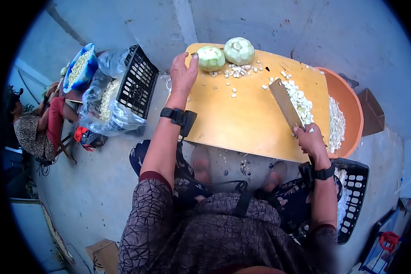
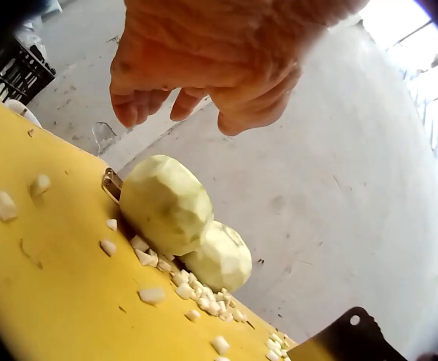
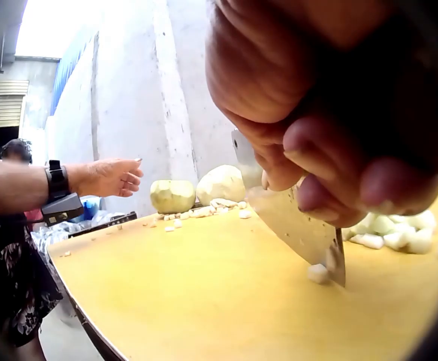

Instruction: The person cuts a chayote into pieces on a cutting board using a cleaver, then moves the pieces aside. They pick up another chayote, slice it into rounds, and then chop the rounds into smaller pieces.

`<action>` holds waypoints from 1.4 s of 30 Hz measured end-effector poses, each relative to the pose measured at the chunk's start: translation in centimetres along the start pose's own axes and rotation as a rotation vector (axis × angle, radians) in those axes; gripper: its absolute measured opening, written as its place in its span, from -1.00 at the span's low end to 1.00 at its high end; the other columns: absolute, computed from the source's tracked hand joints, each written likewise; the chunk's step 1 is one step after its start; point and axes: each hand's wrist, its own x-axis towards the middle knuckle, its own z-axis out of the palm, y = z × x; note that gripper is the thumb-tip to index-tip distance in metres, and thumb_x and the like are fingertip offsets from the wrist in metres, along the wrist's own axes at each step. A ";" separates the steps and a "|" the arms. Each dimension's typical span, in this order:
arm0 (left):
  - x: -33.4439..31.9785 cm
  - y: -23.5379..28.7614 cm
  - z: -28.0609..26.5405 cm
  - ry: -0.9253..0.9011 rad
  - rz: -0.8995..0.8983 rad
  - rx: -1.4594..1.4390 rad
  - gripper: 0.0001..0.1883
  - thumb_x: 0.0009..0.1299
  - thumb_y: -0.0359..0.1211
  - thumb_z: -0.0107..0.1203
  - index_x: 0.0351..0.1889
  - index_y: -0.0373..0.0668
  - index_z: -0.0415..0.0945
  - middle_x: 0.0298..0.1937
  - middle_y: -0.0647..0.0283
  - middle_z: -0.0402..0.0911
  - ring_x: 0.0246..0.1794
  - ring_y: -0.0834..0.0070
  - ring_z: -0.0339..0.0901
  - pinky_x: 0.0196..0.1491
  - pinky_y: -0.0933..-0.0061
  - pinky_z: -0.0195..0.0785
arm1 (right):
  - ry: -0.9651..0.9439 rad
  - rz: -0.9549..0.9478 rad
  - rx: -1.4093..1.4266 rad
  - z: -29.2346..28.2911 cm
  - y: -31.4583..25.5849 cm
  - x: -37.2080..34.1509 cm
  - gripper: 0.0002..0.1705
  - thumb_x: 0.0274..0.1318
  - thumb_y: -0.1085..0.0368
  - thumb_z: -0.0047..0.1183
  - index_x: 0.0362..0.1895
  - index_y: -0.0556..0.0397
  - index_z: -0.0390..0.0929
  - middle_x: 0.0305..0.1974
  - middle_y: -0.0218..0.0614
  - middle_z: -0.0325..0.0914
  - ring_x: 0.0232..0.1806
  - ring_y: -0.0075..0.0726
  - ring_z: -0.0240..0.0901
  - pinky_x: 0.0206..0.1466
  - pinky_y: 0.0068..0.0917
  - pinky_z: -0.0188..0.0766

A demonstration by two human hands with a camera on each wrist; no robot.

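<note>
My right hand (image 1: 311, 140) grips a broad cleaver (image 1: 286, 103), its blade standing on the yellow board (image 1: 242, 114) beside a heap of diced pale pieces (image 1: 298, 98). In the right wrist view a small cube (image 3: 318, 274) lies against the blade (image 3: 302, 226). My left hand (image 1: 183, 76) is raised by the board's far left corner, fingers loosely spread and holding nothing. Close to it sits a peeled green vegetable (image 1: 211, 58), with a second, paler one (image 1: 239, 50) to its right. The left wrist view has this hand (image 2: 211, 68) above and apart from the nearer vegetable (image 2: 166, 204).
An orange tub (image 1: 354, 109) of diced pieces stands right of the board, a black crate (image 1: 354, 196) below it. At left are another black crate (image 1: 139, 82), plastic bags, a blue basin (image 1: 92, 64) and a seated person (image 1: 32, 128). Scraps dot the board's far side.
</note>
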 end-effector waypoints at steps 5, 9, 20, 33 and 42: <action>2.7 2.1 1.2 -0.009 0.214 -0.006 -0.52 0.31 -0.11 0.20 0.01 -0.32 0.57 0.08 -0.11 0.56 0.16 -0.01 0.45 0.23 0.14 0.29 | -0.045 0.026 -0.083 0.0 -0.2 0.0 -0.59 0.18 0.10 0.12 -0.53 0.20 0.53 -0.65 -0.13 0.48 -0.69 -0.25 0.43 -0.57 -0.30 0.36; 4.7 4.2 3.8 -0.151 0.357 0.071 -0.54 0.30 -0.12 0.19 0.05 -0.23 0.57 0.19 -0.10 0.51 0.23 -0.01 0.42 0.29 0.15 0.25 | -0.002 -0.052 -0.151 0.6 1.9 1.3 -0.57 0.13 0.07 0.15 -0.51 0.24 0.56 -0.54 0.05 0.54 -0.48 -0.01 0.52 -0.34 -0.18 0.42; 6.9 6.3 10.6 -0.591 0.252 0.178 -0.50 0.37 -0.12 0.05 0.27 0.00 0.46 0.38 0.00 0.35 0.44 0.12 0.22 0.41 0.17 0.12 | -0.011 -0.113 -0.173 0.4 1.4 0.5 -0.57 0.11 0.10 0.15 -0.52 0.29 0.57 -0.45 0.22 0.51 -0.34 0.26 0.51 -0.24 -0.07 0.40; 13.1 5.1 14.5 -1.229 0.102 0.159 0.00 -0.05 -0.21 0.49 0.41 -0.20 0.26 0.24 0.01 0.51 0.24 0.20 0.45 0.26 0.31 0.31 | 0.011 -0.101 -0.181 0.4 0.9 0.0 -0.65 0.10 0.14 0.17 -0.49 0.21 0.60 -0.53 0.12 0.51 -0.41 0.22 0.50 -0.28 -0.09 0.41; 10.8 8.7 13.0 -1.187 0.071 0.273 -0.15 -0.17 -0.11 0.57 0.08 -0.30 0.48 0.04 0.02 0.59 0.04 0.16 0.55 0.11 0.28 0.43 | 0.068 -0.078 -0.006 1.0 2.8 0.9 -0.64 0.11 0.17 0.19 -0.54 0.24 0.56 -0.60 0.06 0.47 -0.55 -0.05 0.47 -0.38 -0.23 0.37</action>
